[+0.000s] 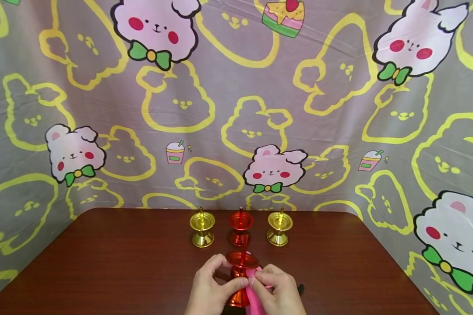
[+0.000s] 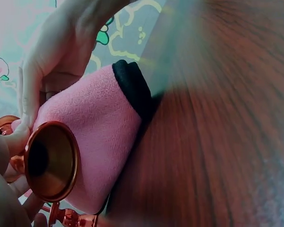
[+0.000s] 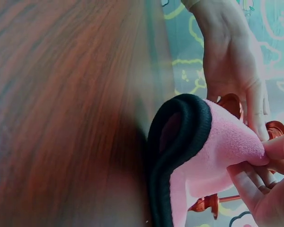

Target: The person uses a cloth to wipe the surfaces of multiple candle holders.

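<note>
Near the front edge of the table, my left hand [image 1: 210, 286] holds a shiny red candle holder [image 1: 239, 299] upright, its thumb across the stem. The holder has a dish and a thin upright tube on top. My right hand [image 1: 279, 292] pinches a pink cloth [image 1: 254, 302] against the stem's right side. In the left wrist view the folded cloth [image 2: 97, 113] hangs behind the holder's flared base [image 2: 52, 161], showing black edging. From the right wrist view, fingers and thumb grip a gathered part of the cloth [image 3: 222, 142].
Toward the back of the brown table [image 1: 114, 258] stand a gold candle holder [image 1: 202, 238], another red one [image 1: 241, 222] and a second gold one [image 1: 277, 237] in a row. A patterned curtain [image 1: 220, 87] with cartoon rabbits hangs behind and at both sides.
</note>
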`<state>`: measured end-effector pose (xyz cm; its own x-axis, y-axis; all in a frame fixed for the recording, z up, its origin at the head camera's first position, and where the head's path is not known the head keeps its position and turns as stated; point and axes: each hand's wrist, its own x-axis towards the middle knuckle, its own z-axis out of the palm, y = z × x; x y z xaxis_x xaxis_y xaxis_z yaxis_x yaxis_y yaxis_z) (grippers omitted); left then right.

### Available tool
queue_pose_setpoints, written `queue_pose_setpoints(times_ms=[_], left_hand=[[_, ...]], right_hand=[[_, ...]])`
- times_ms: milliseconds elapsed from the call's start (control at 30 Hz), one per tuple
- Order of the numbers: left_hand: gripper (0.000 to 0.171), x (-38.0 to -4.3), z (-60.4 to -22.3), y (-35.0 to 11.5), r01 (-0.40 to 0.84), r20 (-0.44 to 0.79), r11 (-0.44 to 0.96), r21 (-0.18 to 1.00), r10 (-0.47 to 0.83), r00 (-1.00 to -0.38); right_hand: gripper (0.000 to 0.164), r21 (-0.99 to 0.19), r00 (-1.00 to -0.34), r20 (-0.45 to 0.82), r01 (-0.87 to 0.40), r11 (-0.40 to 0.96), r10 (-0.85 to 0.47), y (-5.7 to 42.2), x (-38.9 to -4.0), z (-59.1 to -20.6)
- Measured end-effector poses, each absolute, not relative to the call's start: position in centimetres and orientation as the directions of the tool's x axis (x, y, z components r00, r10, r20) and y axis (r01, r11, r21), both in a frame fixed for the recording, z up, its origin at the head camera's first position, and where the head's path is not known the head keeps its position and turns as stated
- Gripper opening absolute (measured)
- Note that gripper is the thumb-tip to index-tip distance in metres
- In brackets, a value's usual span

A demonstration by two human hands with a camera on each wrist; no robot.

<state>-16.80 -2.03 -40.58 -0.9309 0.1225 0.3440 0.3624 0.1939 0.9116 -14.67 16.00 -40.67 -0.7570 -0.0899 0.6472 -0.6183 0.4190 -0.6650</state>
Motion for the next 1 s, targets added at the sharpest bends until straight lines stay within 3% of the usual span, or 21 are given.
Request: queue_pose_setpoints(times_ms=[67,133,267,333,533,767,1000], left_hand=[[0.030,-16.8,-40.7,-2.0,0.378,0.359,0.205,0.903,0.125,-0.925],[0.027,-16.9,-40.7,-2.2,0.380,0.356,0.196,0.904,0.144,-0.923],[0.016,-17.1,-40.7,-2.6,0.416,0.384,0.104,0.904,0.233,-0.893],[0.016,-17.3,-40.6,-2.9,0.428,0.398,0.048,0.902,0.289,-0.871],[0.029,-18.0,-40.7,-3.8,0.363,0.341,-0.034,0.931,0.436,-0.833],[0.034,-18.1,-41.2,-4.7,0.362,0.338,-0.092,0.928,0.622,-0.706],[0.029,-17.8,-41.1,-4.3,0.391,0.354,-0.069,0.918,0.590,-0.726]], right_hand=[[0.008,-0.694,-0.783,0.613,-0.598,0.401,-0.106,16.2,-14.7,-40.6],[0.007,-0.784,-0.851,0.510,-0.520,0.340,-0.126,16.6,-14.8,-40.5],[0.022,-0.946,-0.950,0.252,-0.282,0.161,-0.185,17.9,-15.3,-40.0],[0.027,-0.971,-0.957,0.188,-0.215,0.104,-0.223,18.5,-15.5,-39.8],[0.029,-0.973,-0.921,0.184,-0.219,0.066,-0.342,19.3,-16.0,-39.4],[0.027,-0.983,-0.909,0.122,-0.165,0.076,-0.399,19.4,-15.8,-39.4],[0.024,-0.964,-0.919,0.188,-0.241,0.115,-0.345,19.0,-15.7,-39.7]])
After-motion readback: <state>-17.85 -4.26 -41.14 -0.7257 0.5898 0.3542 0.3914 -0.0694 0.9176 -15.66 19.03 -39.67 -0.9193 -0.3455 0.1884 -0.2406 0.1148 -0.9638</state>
